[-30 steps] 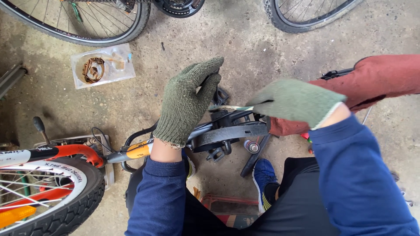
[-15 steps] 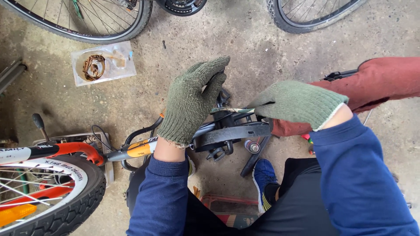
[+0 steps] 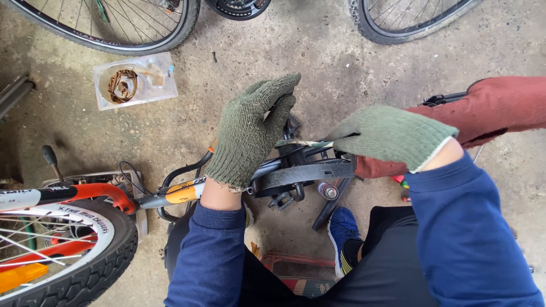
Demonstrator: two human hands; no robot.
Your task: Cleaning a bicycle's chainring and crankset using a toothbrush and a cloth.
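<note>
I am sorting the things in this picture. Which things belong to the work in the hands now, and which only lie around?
In the work: left hand on the black bicycle part; right hand with a thin tool.

Lying about: clear tray of rusty parts, wheels at the top, red cloth.

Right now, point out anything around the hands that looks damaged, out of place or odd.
One thing stands out: the clear plastic tray on the concrete floor holds a rusty brown chain coil. Both gloved hands, left and right, work normally at the black bike part.
</note>
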